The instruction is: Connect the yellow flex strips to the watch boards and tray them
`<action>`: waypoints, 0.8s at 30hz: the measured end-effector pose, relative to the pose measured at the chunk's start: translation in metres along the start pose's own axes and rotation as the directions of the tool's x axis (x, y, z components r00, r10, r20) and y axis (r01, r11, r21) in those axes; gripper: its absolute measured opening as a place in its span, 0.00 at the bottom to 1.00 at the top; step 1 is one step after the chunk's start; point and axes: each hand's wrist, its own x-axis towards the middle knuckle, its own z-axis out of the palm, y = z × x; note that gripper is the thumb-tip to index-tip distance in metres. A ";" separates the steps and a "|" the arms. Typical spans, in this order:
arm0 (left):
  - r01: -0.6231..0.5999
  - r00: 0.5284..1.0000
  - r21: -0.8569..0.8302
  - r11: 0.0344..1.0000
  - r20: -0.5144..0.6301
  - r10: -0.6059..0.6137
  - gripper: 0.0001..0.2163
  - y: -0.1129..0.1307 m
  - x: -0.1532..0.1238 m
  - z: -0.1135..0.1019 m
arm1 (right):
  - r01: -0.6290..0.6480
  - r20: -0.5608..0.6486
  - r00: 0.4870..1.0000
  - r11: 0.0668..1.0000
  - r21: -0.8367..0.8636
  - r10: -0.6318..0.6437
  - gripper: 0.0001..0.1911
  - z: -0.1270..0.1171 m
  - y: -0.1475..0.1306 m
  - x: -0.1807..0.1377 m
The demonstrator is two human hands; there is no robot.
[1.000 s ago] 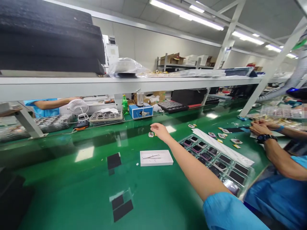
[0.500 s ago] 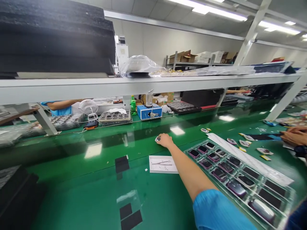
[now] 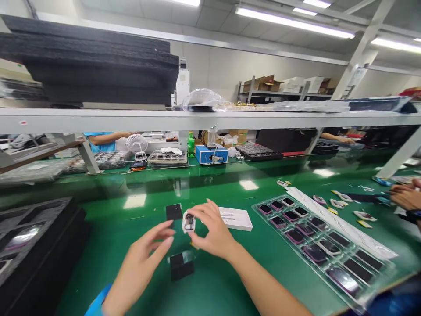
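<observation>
Between the thumb and fingers of my right hand (image 3: 210,228) is a small white watch case with its electronics showing (image 3: 188,222). My left hand (image 3: 141,259) is just left of it, fingers apart, holding nothing. Dark square pieces of film (image 3: 173,212) lie on the green table behind the hands, and more black pieces (image 3: 182,270) on clear sheet lie below them. Partly covered by my right hand, a shallow white box (image 3: 241,219) holds tweezers (image 3: 230,216).
On the right lies a clear tray (image 3: 285,237) of dark watch-like parts beside a long white paper strip (image 3: 342,221). Black foam trays (image 3: 55,245) stand at left. Another person's hands (image 3: 408,195) work at far right, near scattered small cases (image 3: 364,215). A shelf beam (image 3: 210,120) crosses ahead.
My right hand has drawn back toward me and left with the small white case. My left hand has come into view beside it. The camera view has turned left.
</observation>
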 end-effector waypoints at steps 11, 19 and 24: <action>0.388 0.889 -0.453 0.803 0.414 -0.197 0.20 -0.062 0.025 0.005 | 0.026 0.143 0.989 0.988 0.151 -0.047 0.23 0.018 -0.016 -0.021; 0.328 0.921 -0.489 0.808 0.355 -0.159 0.20 -0.057 0.025 0.010 | -0.150 0.141 0.982 0.972 0.181 0.125 0.05 0.021 -0.025 -0.027; 0.251 0.947 -0.412 0.876 0.291 -0.135 0.20 -0.059 0.024 0.011 | -0.222 0.158 0.969 0.954 0.203 0.192 0.03 0.026 -0.024 -0.027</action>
